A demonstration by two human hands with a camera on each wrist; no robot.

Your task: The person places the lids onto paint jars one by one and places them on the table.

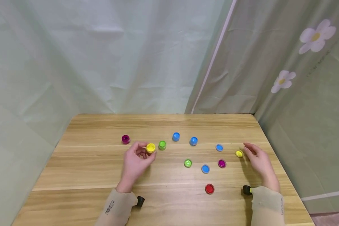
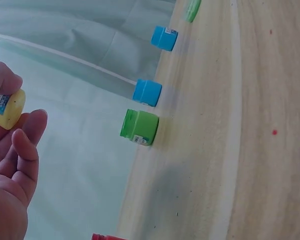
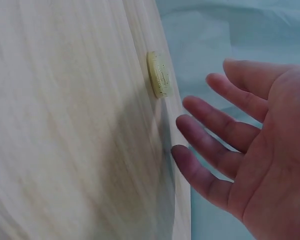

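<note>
Between the thumb and fingers of my left hand (image 1: 134,164), an open jar of yellow paint (image 1: 151,147) is held above the table. The left wrist view shows that yellow jar (image 2: 12,111) raised, with a label on its side and part of it cut off by the frame. My right hand (image 1: 259,161) hovers at the right with loosely spread fingers and nothing in them. Just left of its fingertips lies a yellow lid (image 1: 239,153), which the right wrist view shows as a ridged disc (image 3: 159,75) on the wood, apart from the hand.
A purple jar (image 1: 125,139), a green jar (image 1: 162,145) and two blue jars (image 1: 176,137) stand open towards the back. Lids lie across the right half: green (image 1: 187,163), blue (image 1: 205,169), another blue (image 1: 219,147), purple (image 1: 222,163) and red (image 1: 209,189). Curtains (image 1: 147,62) hang behind the table.
</note>
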